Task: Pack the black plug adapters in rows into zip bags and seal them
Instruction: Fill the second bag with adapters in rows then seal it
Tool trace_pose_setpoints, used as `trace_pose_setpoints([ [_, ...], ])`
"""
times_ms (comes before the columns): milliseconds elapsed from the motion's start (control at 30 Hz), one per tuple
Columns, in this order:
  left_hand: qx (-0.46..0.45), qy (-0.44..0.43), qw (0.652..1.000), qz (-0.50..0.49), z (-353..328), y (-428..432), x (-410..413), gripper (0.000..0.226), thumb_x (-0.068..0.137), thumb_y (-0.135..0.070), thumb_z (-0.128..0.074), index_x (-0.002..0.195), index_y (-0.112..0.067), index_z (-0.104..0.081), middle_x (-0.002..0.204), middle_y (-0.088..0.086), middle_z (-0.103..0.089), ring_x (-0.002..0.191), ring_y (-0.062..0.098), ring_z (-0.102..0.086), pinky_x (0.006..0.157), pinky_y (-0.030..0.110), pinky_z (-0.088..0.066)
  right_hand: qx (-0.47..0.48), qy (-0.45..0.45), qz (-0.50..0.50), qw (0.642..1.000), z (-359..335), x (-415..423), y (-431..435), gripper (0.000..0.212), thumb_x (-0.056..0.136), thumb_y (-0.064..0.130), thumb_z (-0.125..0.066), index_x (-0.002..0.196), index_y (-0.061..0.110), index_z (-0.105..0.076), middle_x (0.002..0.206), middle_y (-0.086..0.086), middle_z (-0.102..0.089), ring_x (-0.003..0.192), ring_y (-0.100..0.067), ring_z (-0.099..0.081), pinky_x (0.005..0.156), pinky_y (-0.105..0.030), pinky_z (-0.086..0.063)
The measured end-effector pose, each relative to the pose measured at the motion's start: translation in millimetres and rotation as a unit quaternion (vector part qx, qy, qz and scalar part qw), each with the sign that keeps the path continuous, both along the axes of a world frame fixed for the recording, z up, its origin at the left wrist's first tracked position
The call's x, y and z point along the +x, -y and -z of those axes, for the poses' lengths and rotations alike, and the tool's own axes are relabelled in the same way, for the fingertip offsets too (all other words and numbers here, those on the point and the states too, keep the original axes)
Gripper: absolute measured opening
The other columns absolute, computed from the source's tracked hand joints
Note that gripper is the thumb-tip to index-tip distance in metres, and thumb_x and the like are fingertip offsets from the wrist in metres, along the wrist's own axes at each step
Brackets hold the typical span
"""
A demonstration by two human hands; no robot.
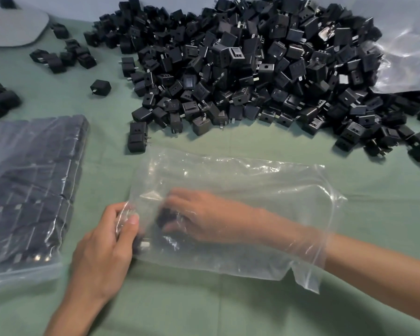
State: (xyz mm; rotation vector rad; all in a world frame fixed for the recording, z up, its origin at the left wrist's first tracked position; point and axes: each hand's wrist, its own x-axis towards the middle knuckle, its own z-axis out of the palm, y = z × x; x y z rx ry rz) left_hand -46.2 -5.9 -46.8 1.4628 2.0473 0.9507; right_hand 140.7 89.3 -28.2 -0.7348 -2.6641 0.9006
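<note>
Open zip bag (252,190): thin clear film, creased and glossy, lying flat on the green cloth (228,311); its mouth is at the right end, around the right wrist.
Left hand (102,248): outside the bag, pinching the film at the left end – thumb on top, fingers curled beneath.
Right hand (204,219): inside the bag, seen through the film, fingers curled around the bagged adapters (165,219).
Bagged adapters: small matt black blocks in the bag's lower left corner, just beside the left thumb; their count is blurred.
Loose pile (252,69): a broad heap of boxy black adapters with metal prongs and socket holes, beyond the bag and well apart from both hands.
Stray adapter (100,86): lying alone left of the pile.
Filled bag (29,190): at the left – adapters packed in tight rows under hazy plastic.
Crumpled film (407,57): shiny clear plastic at the pile's right edge.
Grey pad (10,27): smooth, rounded, at the far left corner.
</note>
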Motion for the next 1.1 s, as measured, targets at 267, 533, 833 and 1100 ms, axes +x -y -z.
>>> trace_pose_setpoints([
  [267,0.007,0.011,1.0,-0.008,4,0,1,0.043,0.076,-0.072,-0.027,0.102,-0.043,-0.045,0.089,0.004,-0.071,0.087,0.036,-0.066,0.08,0.049,-0.046,-0.071,-0.112,0.127,0.983,6,-32,-4,0.034,0.088,-0.008,-0.058,0.117,0.008,-0.069,0.102,-0.018,-0.062,0.097,-0.027,-0.06,0.089,-0.023,-0.044],
  [533,0.014,0.002,1.0,-0.021,1,-2,4,0.066,0.071,-0.071,-0.031,0.111,-0.026,-0.059,0.1,0.011,-0.07,0.097,0.038,-0.062,0.079,0.044,-0.042,0.031,-0.138,0.084,0.986,13,-22,7,0.016,0.086,0.017,-0.069,0.101,0.012,-0.069,0.085,0.0,-0.07,0.065,-0.005,-0.056,0.064,-0.022,-0.054],
  [833,-0.005,0.022,0.999,-0.033,-6,-7,-3,0.041,0.072,-0.075,-0.031,0.078,-0.043,-0.056,0.079,-0.014,-0.064,0.084,0.031,-0.058,0.072,0.04,-0.039,-0.042,-0.13,0.034,0.99,14,-21,2,0.023,0.089,0.007,-0.066,0.112,0.007,-0.072,0.094,-0.012,-0.074,0.076,0.001,-0.06,0.069,-0.006,-0.044],
  [1100,0.03,-0.123,0.991,0.031,-10,-5,1,0.041,0.083,-0.058,-0.029,0.086,-0.029,-0.058,0.07,-0.022,-0.043,0.074,0.022,-0.045,0.067,0.042,-0.041,0.015,-0.102,-0.007,0.995,15,-29,5,0.022,0.074,-0.011,-0.07,0.092,-0.001,-0.076,0.083,-0.021,-0.067,0.067,-0.029,-0.059,0.061,-0.021,-0.036],
])
